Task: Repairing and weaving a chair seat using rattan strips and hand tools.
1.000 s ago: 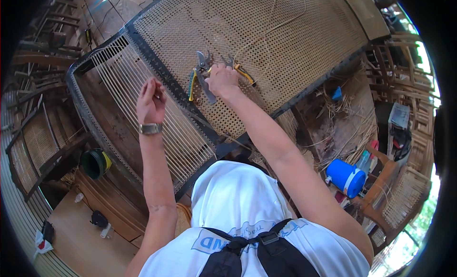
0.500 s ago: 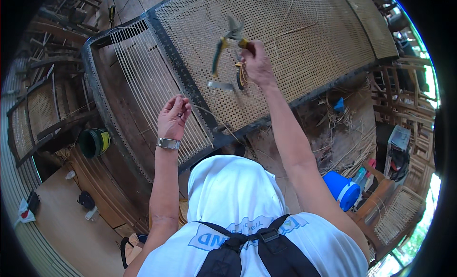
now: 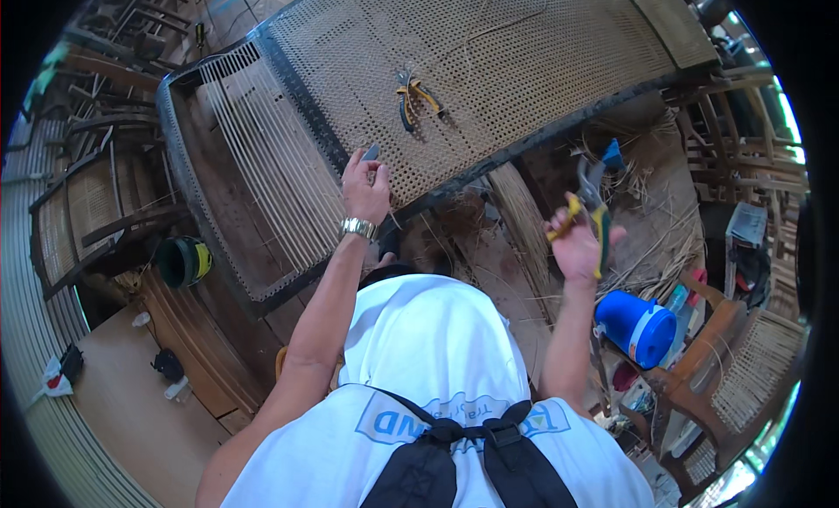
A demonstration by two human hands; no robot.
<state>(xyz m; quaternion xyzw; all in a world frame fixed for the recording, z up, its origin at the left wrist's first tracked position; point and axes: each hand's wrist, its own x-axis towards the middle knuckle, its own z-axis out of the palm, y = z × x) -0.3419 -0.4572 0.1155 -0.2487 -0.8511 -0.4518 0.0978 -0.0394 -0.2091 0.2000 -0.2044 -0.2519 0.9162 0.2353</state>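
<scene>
Shears (image 3: 594, 200) gripped in right hand (image 3: 577, 253), right of cane panel (image 3: 516, 80); long axis roughly fore-and-aft, blades (image 3: 590, 190) pointed forward. Grey strip (image 3: 371, 152) touched by left hand (image 3: 365, 196); whether gripped cannot be told.

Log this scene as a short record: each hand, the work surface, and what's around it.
Left hand: fingertips at a small flat grey metal piece; grip unclear
Right hand: holding yellow-and-green-handled metal pruning shears
Surface: tan woven cane panel, dark-edged
On panel: yellow-and-black-handled metal pliers
Left side: dark green round bucket with yellow patch
Right side: blue cylindrical jug
</scene>
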